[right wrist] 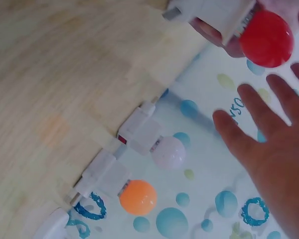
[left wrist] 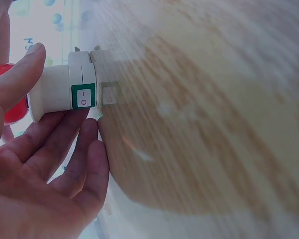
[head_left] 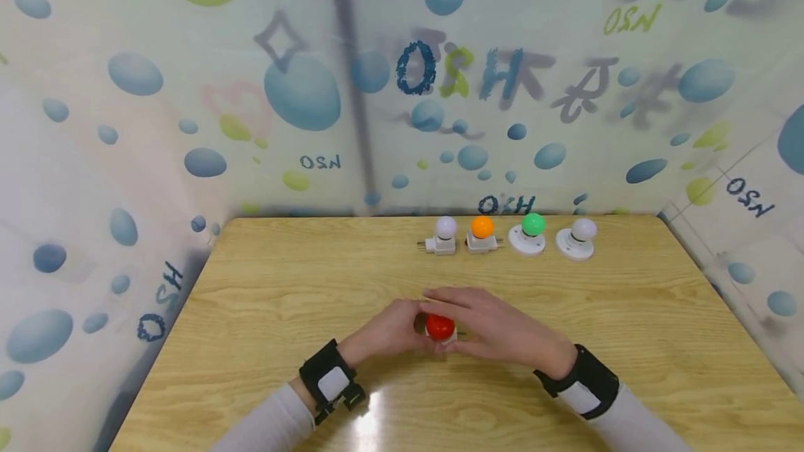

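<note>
A red bulb (head_left: 440, 327) sits in a white plug-in lamp socket (left wrist: 55, 87) near the middle of the table. On the socket's side is a rocker switch (left wrist: 83, 96) with a green surround; metal prongs stick out of the base. My left hand (head_left: 396, 328) holds the socket, its thumb across the near side by the bulb and its fingers behind and beneath. Beside the bulb, my right hand (head_left: 496, 326) has its fingers extended and spread. In the right wrist view a gap shows between those fingers (right wrist: 234, 134) and the red bulb.
Along the table's back edge stand a white bulb (head_left: 445, 227) and an orange bulb (head_left: 482, 227) in plug-in sockets. To their right, a green bulb (head_left: 533, 224) and another white bulb (head_left: 584, 230) sit on round white bases. A patterned sheet (head_left: 301, 194) hangs behind the wooden table (head_left: 283, 264).
</note>
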`<state>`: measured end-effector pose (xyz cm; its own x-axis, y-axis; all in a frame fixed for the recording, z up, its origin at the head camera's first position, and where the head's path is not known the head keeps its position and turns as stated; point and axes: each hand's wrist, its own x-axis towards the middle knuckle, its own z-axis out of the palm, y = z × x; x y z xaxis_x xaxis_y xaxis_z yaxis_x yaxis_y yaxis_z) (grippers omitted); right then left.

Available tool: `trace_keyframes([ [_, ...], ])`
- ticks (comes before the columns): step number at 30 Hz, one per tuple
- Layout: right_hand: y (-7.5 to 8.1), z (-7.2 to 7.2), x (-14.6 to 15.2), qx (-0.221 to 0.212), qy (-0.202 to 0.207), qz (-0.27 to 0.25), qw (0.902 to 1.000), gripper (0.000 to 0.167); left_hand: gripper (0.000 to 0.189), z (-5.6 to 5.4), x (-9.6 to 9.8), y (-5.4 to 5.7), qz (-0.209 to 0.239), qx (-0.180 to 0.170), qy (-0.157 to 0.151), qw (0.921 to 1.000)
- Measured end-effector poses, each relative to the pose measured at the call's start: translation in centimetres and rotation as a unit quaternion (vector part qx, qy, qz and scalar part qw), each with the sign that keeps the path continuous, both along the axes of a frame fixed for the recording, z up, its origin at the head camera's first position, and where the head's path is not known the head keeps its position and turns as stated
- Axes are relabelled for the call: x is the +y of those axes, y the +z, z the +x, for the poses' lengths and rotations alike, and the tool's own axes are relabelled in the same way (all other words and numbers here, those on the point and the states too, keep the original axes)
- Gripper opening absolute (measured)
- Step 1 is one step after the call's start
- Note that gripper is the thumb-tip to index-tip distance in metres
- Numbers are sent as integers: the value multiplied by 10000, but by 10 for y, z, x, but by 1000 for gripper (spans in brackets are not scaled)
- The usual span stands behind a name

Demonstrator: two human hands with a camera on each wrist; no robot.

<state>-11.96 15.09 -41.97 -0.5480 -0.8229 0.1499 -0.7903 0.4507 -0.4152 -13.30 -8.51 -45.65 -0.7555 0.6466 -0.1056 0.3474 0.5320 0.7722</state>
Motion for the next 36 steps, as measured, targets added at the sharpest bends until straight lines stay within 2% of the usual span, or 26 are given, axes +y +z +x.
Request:
trace_keyframes([
  [5, 2, -2, 1, 107, 444, 17, 9990, 57, 56, -1, 0, 0, 3, -99, -30, 9999],
  [9, -3, -1, 0, -53, 397, 2, 9992, 50, 50, -1, 0, -1, -56, -231, -3, 9997],
  [16, -11, 3, -4, -129, -133, -240, 9995, 43, 47, -1, 0, -1, -158, -164, 103, 9997],
  [22, -18, 5, -11, 234, -686, -540, 9959, 48, 31, -1, 2, 1, -266, 24, 94, 9996],
  [28, -19, 8, -16, 447, -1014, -464, 9928, 53, 29, -2, 2, -1, -352, 69, 131, 9993],
  [32, -14, 8, -13, 62, -1075, -173, 9940, 68, 40, -1, 1, -1, -313, 71, 130, 9994],
  [36, -7, 6, -5, -568, -827, 3, 9950, 79, 54, 0, 0, 0, -222, 2, 96, 9997],
])
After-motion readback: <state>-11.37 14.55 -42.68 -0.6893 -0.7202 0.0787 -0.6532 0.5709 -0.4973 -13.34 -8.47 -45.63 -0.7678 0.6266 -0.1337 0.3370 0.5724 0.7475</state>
